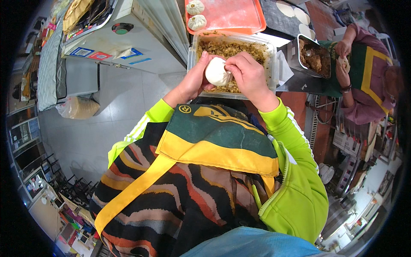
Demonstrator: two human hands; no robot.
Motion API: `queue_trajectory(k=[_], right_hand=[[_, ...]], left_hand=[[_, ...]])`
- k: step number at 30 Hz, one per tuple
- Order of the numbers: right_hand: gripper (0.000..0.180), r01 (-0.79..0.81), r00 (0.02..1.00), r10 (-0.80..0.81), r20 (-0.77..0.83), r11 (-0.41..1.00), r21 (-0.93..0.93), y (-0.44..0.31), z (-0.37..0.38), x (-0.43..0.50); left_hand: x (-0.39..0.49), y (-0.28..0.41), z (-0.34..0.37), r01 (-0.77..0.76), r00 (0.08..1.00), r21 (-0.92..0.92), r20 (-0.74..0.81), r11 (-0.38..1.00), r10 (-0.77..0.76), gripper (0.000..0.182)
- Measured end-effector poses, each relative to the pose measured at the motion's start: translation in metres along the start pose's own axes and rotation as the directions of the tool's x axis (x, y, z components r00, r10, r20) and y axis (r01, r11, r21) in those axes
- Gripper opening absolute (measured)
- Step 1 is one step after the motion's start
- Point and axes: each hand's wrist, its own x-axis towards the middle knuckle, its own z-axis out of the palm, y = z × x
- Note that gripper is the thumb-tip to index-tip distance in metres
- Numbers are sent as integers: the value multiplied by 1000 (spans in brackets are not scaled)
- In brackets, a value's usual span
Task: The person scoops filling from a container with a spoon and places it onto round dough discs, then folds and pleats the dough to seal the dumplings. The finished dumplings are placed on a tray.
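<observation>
A round white dough bun (215, 72) rests in my left hand (197, 75), with the fingers curled under and around its side. The thumb and fingertips of my right hand (246, 73) pinch the gathered, pleated edge of the dough. Both hands are over a clear plastic tub (273, 57) of chopped brown-green filling (237, 45). Beyond the tub lies an orange-red tray (234, 14), which has two pleated buns (196, 22) at its left side.
Flat dough rounds (301, 16) lie on a dark board (273, 16) at the upper right. Right of the tub stands a container (292, 54) of brown filling. Farther right, a co-worker's hands (343, 53) hold dough. A white cabinet (154, 48) stands to the left.
</observation>
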Motion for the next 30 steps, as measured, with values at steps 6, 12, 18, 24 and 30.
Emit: queue_trajectory(k=[6, 12, 18, 24, 30], right_hand=[[11, 15, 1000, -14, 17, 996, -87, 3, -1, -5], [12, 73, 997, -73, 2, 983, -170, -1, -4, -1], [14, 110, 993, -117, -28, 975, -192, 2, -2, -2], [14, 117, 985, -141, -97, 970, -214, 1, 1, 0], [13, 122, 986, -144, -82, 967, -222, 3, -2, 1]], left_hand=[[4, -5, 3, 46, 997, -73, 59, 996, -42, 67], [12, -7, -5, 133, 990, -39, 43, 990, -132, 68], [8, -3, 8, 84, 996, -82, -30, 993, -87, 72], [4, 4, 10, 61, 998, -86, -18, 994, -63, 71], [6, 2, 16, 8, 990, -140, -135, 990, -27, 65]])
